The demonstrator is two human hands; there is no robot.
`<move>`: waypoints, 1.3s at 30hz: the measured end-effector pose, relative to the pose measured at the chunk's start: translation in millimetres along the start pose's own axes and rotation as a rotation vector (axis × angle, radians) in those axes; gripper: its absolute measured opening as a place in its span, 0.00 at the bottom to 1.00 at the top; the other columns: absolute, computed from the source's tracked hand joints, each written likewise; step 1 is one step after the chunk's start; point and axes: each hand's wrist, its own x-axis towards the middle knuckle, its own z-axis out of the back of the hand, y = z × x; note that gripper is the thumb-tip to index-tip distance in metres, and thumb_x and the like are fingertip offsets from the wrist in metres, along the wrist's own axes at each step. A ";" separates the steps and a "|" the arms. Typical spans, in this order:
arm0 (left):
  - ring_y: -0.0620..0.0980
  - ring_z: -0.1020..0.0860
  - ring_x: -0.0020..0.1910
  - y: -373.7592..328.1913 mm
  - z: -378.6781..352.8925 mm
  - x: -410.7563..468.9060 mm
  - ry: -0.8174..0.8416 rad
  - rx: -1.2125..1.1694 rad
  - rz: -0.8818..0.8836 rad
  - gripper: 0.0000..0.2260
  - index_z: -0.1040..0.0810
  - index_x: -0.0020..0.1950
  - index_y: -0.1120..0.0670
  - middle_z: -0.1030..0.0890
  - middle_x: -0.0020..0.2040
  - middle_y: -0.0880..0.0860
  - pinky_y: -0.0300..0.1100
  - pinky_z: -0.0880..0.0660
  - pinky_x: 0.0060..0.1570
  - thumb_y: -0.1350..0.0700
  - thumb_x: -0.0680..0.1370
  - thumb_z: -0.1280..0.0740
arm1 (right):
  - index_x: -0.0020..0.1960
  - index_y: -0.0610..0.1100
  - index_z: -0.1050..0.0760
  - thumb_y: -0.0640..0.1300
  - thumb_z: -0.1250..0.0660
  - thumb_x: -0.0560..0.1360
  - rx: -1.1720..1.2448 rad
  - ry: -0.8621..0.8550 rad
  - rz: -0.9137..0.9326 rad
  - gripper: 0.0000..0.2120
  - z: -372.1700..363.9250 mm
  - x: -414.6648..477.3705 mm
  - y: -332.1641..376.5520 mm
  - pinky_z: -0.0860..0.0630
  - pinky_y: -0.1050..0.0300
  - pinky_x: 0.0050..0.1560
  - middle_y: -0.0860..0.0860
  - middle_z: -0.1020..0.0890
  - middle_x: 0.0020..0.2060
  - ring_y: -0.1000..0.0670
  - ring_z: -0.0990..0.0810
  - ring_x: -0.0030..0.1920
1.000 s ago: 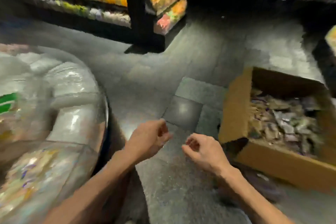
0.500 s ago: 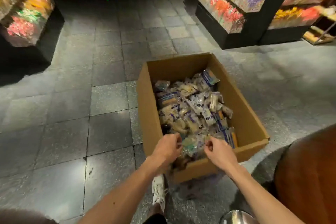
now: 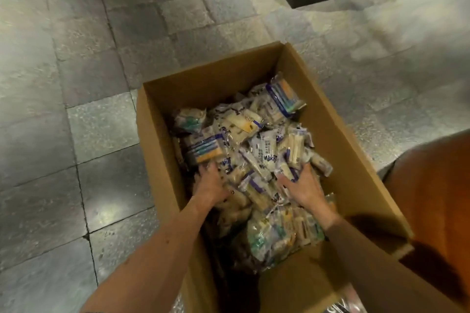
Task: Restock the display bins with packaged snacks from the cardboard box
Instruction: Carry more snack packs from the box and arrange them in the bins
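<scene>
- Both the left hand and the right hand lie palm-down in the snack packets, fingertips buried; grasp cannot be told.
- Open cardboard box sits on tiled floor, long axis running away from the person.
- Loose snack packets heap between and just beyond both hands, equally near.

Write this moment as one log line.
step: gathering | left hand: in snack packets | right hand: in snack packets | cardboard box: on floor

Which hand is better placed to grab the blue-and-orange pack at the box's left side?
Left. The left hand lies right beside that pack; the right hand is across the cardboard box, among small packets.
</scene>
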 end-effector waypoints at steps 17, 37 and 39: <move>0.61 0.38 0.74 -3.7 -3.0 32.4 0.281 0.167 -0.040 0.46 0.36 0.74 0.53 0.38 0.74 0.60 0.55 0.33 0.71 0.42 0.62 0.18 | 0.79 0.37 0.45 0.68 0.28 0.68 0.005 -0.067 -0.173 0.54 2.8 64.8 53.3 0.22 0.48 0.55 0.40 0.25 0.68 0.39 0.22 0.63; 0.56 0.24 0.57 -13.7 37.8 -15.5 0.168 0.229 -0.166 0.25 0.31 0.62 0.52 0.23 0.59 0.56 0.50 0.23 0.55 0.51 0.70 0.23 | 0.54 0.36 0.25 0.43 0.27 0.76 0.461 0.152 -0.162 0.13 24.8 8.1 3.9 0.22 0.61 0.44 0.48 0.19 0.42 0.52 0.21 0.40; 0.56 0.23 0.59 -15.8 45.6 -24.1 0.166 0.194 -0.160 0.28 0.31 0.66 0.53 0.23 0.60 0.56 0.51 0.23 0.58 0.51 0.70 0.23 | 0.62 0.38 0.25 0.51 0.19 0.68 0.496 0.202 -0.147 0.30 23.3 0.5 -7.8 0.19 0.45 0.56 0.44 0.15 0.50 0.46 0.15 0.49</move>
